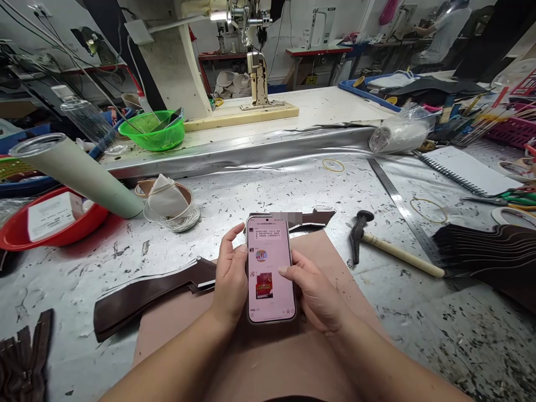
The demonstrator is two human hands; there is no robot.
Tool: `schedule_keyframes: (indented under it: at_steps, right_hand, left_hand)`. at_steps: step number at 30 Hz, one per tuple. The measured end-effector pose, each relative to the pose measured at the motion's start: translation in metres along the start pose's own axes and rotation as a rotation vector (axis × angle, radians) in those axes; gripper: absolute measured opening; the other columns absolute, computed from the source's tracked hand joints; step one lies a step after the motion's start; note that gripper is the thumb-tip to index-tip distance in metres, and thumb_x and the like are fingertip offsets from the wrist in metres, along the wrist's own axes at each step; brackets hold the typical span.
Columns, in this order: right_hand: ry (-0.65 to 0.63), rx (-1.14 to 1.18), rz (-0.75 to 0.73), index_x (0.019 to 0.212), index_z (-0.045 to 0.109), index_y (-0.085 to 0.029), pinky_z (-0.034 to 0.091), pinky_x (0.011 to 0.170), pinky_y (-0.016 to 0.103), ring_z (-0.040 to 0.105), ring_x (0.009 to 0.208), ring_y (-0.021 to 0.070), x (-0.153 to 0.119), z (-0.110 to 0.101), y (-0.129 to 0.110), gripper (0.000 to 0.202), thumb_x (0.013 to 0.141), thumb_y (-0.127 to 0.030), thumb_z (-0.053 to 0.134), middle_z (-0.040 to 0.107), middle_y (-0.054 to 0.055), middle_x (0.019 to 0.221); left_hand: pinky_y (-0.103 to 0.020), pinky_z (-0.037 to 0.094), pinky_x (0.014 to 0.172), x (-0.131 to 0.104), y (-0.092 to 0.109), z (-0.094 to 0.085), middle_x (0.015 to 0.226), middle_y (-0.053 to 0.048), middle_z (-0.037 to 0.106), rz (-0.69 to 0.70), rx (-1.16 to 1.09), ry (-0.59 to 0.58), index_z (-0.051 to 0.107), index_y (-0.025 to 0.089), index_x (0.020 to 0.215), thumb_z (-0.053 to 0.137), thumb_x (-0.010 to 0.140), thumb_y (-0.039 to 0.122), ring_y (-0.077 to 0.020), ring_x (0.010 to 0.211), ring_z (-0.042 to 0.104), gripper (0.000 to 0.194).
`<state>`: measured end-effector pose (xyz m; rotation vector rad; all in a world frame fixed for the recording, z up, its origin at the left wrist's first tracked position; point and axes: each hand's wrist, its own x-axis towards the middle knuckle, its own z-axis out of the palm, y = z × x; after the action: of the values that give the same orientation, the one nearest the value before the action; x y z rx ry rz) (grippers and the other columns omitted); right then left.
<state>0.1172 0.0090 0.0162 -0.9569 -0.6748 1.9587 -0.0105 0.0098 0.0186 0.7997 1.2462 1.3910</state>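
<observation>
Remotely I watch left hand (229, 273) and right hand (317, 290), fingers pinching the phone (272, 273) by its edges (lit up); hammer (389, 248) lies right of phone.

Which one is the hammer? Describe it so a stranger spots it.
On the silvery worktable, look right of the phone. The hammer lies between it and the stacked dark pieces; its black head and pale handle set it apart from the metal ruler.
</observation>
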Motion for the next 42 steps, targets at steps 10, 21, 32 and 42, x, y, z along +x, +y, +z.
schedule_keyframes:
  at_steps: [10,21,32,42]
  right_hand:
    - [-0.013,-0.009,0.008,0.106,0.06,-0.021,0.048,0.079,0.033,0.061,0.093,0.0204,-0.0011,0.0004,-0.0016,0.037,0.07,-0.016,0.053,0.069,0.004,0.099]
    - [-0.039,0.111,-0.041,0.102,0.062,-0.021,0.046,0.082,0.033,0.059,0.1,0.0218,0.0005,-0.0008,0.0028,0.026,0.084,-0.029,0.044,0.067,0.004,0.106]
    - [-0.011,0.049,-0.03,0.106,0.061,-0.021,0.046,0.084,0.036,0.06,0.101,0.0229,0.0005,0.0004,0.0004,0.028,0.08,-0.028,0.05,0.068,0.004,0.103]
    - [0.014,0.023,0.017,0.108,0.06,-0.02,0.046,0.083,0.038,0.061,0.096,0.0232,-0.0013,0.0017,-0.0017,0.033,0.076,-0.026,0.055,0.069,0.005,0.1]
  left_hand:
    - [-0.016,0.041,0.044,0.0003,0.0013,0.0007,0.065,0.003,0.062,0.002,-0.001,0.001,0.045,0.024,0.117,0.05,0.083,0.031,-0.0082,0.048,0.05,0.035]
    - [-0.019,0.044,0.048,0.0009,0.0019,0.0011,0.066,0.002,0.063,-0.018,0.012,0.005,0.044,0.023,0.118,0.051,0.082,0.034,-0.0102,0.051,0.053,0.039]
    - [-0.02,0.044,0.047,0.0008,0.0027,0.0019,0.066,0.002,0.062,-0.024,0.029,0.012,0.045,0.024,0.118,0.051,0.082,0.033,-0.0109,0.051,0.053,0.038]
    - [-0.019,0.044,0.047,0.0007,0.0037,0.0012,0.066,0.002,0.062,-0.027,0.022,0.008,0.045,0.024,0.117,0.05,0.083,0.032,-0.0103,0.051,0.052,0.036]
